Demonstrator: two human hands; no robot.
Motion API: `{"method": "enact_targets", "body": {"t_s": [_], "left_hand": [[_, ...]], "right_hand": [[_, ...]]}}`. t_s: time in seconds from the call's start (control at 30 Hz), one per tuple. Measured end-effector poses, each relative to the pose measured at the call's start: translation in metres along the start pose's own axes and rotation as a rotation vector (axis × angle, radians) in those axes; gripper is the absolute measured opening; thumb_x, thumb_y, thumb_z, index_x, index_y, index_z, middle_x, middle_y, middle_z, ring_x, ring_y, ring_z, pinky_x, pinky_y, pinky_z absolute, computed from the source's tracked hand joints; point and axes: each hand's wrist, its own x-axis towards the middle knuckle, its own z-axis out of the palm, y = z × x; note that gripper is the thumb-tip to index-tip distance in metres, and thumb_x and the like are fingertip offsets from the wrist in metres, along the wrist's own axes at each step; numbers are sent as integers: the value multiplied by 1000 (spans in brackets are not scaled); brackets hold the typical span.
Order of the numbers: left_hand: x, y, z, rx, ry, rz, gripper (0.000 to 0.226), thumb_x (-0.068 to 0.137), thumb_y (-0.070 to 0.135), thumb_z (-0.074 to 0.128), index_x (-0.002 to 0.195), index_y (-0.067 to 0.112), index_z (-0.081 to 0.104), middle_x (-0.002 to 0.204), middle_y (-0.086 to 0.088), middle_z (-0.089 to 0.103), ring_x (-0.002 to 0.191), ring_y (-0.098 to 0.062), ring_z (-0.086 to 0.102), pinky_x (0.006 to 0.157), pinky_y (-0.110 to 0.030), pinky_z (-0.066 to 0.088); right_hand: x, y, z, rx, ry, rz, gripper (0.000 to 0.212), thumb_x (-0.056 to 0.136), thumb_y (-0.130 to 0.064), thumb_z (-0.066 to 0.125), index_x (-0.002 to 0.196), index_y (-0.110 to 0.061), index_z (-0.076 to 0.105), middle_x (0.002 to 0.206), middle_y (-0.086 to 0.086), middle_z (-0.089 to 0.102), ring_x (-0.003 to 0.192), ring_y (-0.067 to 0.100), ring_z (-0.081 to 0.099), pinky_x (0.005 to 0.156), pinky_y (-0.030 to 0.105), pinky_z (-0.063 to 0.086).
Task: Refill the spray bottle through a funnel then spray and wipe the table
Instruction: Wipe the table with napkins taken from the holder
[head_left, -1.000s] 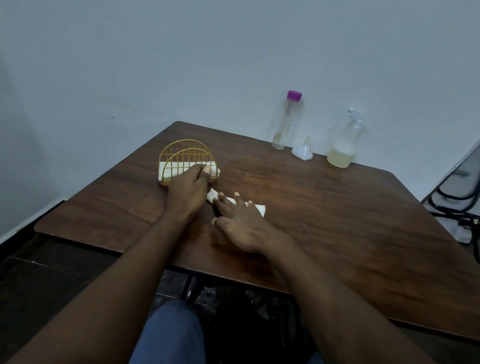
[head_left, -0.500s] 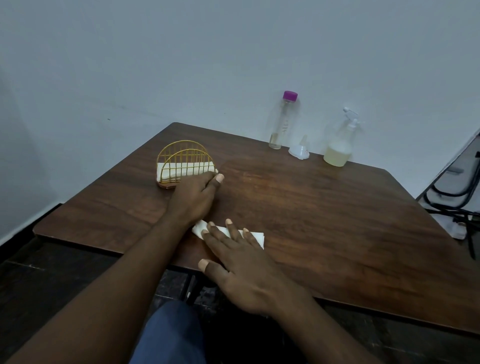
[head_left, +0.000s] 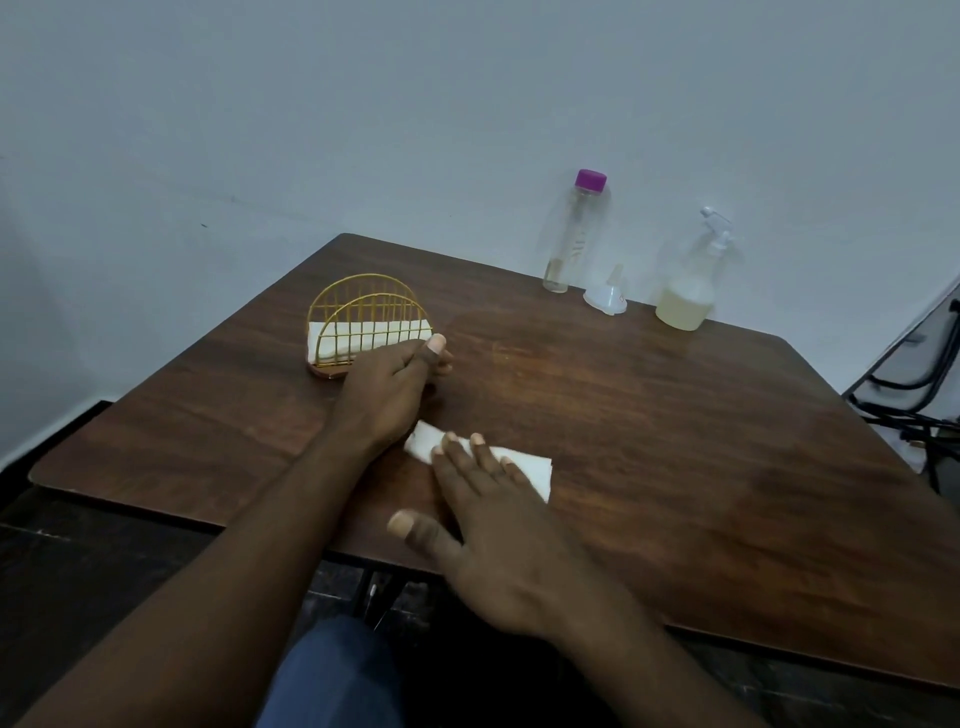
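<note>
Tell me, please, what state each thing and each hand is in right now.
spray bottle: upright, sprayer on, partly full of yellowish liquid.
purple-capped bottle: upright, capped, nearly empty.
funnel: wide end down, spout up.
napkin holder: upright, holding napkins.
folded napkin: flat under the right hand.
right hand: fingers straight, pressing the napkin.
left hand: loosely curled, holding nothing.

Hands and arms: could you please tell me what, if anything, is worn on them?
Nothing shows on the left hand or the right hand: no gloves, watch or bracelet. Both forearms are bare, with no sleeve in view. The nails are short.
</note>
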Motion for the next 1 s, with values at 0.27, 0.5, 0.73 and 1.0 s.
{"method": "enact_targets", "body": {"t_s": [0.27,0.5,0.73,1.0], "left_hand": [[-2,5,-2,152,-3,57,66,96,69,37,96,15,75,93,-4,75,93,-22,69,88,-52,53],[-1,5,-2,226,24,69,62,105,58,36,103,7,72,98,-8,73,95,-24,66,89,-52,51],[-1,6,-1,188,69,63,63,103,61,34,104,10,71,94,-4,72,92,-22,65,88,-53,51],[1,-1,0,136,75,25,66,97,70,35,101,14,70,94,0,73,94,-22,67,90,-53,52]], "right_hand": [[117,60,-44,1,-25,153,83,102,-75,22,168,-25,16,177,1,4,163,23,-6,129,45,4],[180,87,-72,-61,-14,262,78,107,-67,23,164,-14,30,176,10,15,163,33,7,129,49,16],[174,89,-70,-74,-9,247,70,110,-58,29,164,-13,28,176,9,14,163,33,7,127,47,14],[85,56,-37,-14,-37,78,71,109,-59,32,168,-25,13,177,-6,2,162,16,-8,129,40,0]]}}
